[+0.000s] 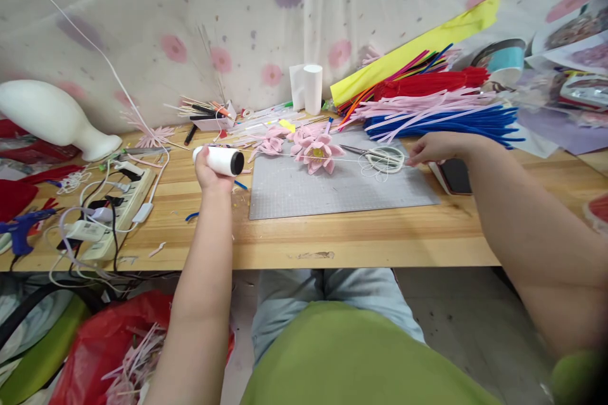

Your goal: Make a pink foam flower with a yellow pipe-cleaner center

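Observation:
Wrapped in my left hand (205, 171) is a white thread spool (219, 161) with a black end, held sideways above the table. A thin pale thread (273, 154) runs taut from it across to my right hand (439, 147), whose fingers are pinched on the thread. Below the thread, pink fuzzy flowers (317, 150) made of pipe cleaners lie on the grey cutting mat (289, 200); the front one has a yellow centre. Scissors with pale handles (392, 160) rest on the mat near my right hand, with loose loops of white thread around them.
Blue pipe cleaners (441, 124), pink and red bundles lie at the back right. A phone (455, 176) sits under my right wrist. Leftward are a power strip (121, 209) with tangled cords, a blue glue gun (28, 228) and a white foam head (52, 115).

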{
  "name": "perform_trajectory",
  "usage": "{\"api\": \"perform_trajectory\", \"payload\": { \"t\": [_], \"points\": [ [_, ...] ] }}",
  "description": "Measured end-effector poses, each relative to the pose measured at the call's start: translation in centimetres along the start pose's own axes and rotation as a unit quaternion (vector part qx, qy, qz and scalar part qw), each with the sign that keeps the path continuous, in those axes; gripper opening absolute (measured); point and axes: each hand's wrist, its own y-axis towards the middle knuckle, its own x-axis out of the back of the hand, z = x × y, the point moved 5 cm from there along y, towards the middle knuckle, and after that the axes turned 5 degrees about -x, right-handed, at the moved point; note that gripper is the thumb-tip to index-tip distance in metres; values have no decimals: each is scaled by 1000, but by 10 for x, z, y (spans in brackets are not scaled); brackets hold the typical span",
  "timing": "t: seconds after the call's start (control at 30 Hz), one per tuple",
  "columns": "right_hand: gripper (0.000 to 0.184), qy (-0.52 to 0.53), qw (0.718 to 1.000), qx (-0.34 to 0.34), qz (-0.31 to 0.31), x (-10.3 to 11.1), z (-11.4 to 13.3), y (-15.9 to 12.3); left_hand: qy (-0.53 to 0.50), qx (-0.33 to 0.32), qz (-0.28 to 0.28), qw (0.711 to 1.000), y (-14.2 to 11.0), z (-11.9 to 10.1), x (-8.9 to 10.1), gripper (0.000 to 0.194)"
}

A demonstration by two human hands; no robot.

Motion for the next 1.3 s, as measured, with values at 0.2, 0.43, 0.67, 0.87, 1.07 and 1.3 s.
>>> {"api": "perform_trajectory", "payload": {
  "t": [0.2,0.43,0.67,0.87,1.07,1.3],
  "points": [
    [33,21,979,65,-193,19,63,6,46,49,36,997,-19,17,-19,29],
    [33,-83,965,27,-248,-18,116,37,151,76,126,978,-43,39,-47,41],
    [28,24,918,31,-396,13,104,22,151,97,157,971,-50,60,-48,43],
    [24,395,769,74,-497,61,63,-7,156,111,158,969,-52,66,-47,45],
    [26,562,667,60,-486,61,49,-15,161,114,183,963,-57,67,-52,38],
    [10,585,773,5,-245,34,73,-10,157,127,201,959,-66,65,-58,39]
  ]
}}
